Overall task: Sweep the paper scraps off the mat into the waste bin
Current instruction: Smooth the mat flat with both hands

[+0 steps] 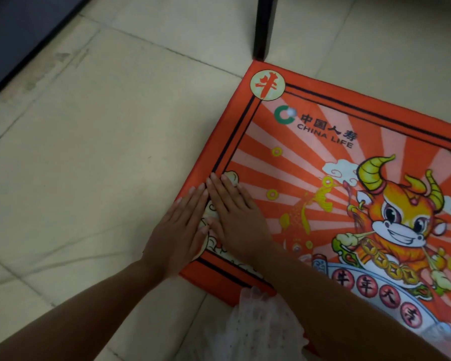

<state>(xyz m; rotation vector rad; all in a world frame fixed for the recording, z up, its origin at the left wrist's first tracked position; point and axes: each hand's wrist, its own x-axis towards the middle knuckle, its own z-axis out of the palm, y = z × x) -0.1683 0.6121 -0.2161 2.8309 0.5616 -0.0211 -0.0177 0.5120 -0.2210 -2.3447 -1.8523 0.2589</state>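
While both hands, left (179, 231) and right (235, 217), lie flat with straight fingers, they press the soft rectangular printed mat (336, 142).

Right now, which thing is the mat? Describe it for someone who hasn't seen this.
On the pale tiled floor, below the black furniture leg, lies the mat. Both hands rest flat at its near-left corner. It alone is bright orange, with a cartoon ox and "CHINA LIFE" printed.
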